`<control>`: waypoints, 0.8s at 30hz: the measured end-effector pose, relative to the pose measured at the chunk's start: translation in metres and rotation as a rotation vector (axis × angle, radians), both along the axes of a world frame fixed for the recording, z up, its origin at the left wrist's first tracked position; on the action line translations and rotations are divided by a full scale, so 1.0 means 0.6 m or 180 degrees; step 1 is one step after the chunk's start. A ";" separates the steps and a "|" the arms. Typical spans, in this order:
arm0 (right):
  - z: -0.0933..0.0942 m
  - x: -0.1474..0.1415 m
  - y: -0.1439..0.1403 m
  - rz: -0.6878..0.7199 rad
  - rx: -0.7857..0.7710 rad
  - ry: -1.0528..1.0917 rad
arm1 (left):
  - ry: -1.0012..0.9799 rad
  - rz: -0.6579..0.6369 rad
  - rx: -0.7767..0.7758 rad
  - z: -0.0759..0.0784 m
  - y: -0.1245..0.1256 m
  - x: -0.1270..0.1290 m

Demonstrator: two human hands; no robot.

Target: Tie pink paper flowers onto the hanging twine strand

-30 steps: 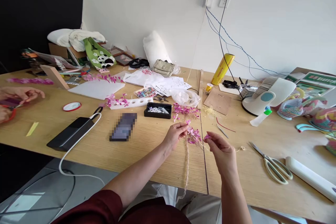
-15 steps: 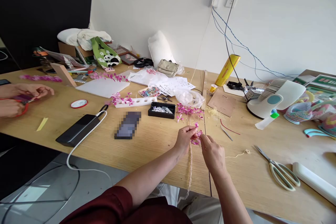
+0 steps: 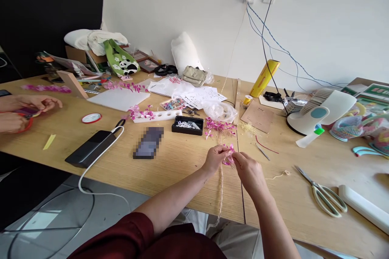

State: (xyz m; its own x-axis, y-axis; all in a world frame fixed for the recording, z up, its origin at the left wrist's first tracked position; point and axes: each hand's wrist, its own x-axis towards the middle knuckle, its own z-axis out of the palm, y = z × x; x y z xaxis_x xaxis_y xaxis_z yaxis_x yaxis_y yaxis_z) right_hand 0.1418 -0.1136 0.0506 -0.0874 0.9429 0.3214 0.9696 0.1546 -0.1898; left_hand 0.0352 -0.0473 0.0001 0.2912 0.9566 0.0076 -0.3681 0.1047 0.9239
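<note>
Over the middle of the wooden table [image 3: 170,170], my left hand [image 3: 216,157] and my right hand [image 3: 247,171] meet, both pinched on a small spray of pink flowers [image 3: 227,154] on a thin wire stem. A bundle of pale twine or wire [image 3: 220,194] hangs from the spray down over the table's front edge. Just beyond my hands lies a loose heap of the same pink flowers [image 3: 219,126]. A thin cord with a small coil [image 3: 281,175] trails to the right of my right hand.
Scissors [image 3: 323,193] and a white bar [image 3: 363,207] lie at right, with a white fan [image 3: 316,112] behind. A black tray [image 3: 187,125], a phone [image 3: 148,142] and a power bank [image 3: 90,148] with white cable sit left. Another person's hands [image 3: 22,107] work at far left.
My right hand, apart from the left a second ago, has come in to meet it at the pink spray. The view has shifted slightly.
</note>
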 end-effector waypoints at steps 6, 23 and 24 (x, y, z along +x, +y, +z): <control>-0.007 -0.011 -0.003 0.0303 0.0351 0.0931 | 0.0329 0.0141 0.0294 -0.014 0.003 0.007; -0.020 -0.011 -0.013 -0.0090 0.0911 0.1652 | -0.0753 -0.0486 -0.0515 0.019 -0.016 -0.023; -0.023 -0.013 -0.011 -0.0109 0.0941 0.1782 | -0.0814 -0.0538 -0.0516 0.021 -0.019 -0.023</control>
State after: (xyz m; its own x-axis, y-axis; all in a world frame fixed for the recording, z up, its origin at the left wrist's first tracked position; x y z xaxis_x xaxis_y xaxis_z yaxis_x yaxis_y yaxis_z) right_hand 0.1339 -0.1199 0.0367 0.1980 0.8065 0.5571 0.7412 0.2487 -0.6236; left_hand 0.0215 -0.0586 0.0129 0.4540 0.8897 -0.0475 -0.5504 0.3219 0.7703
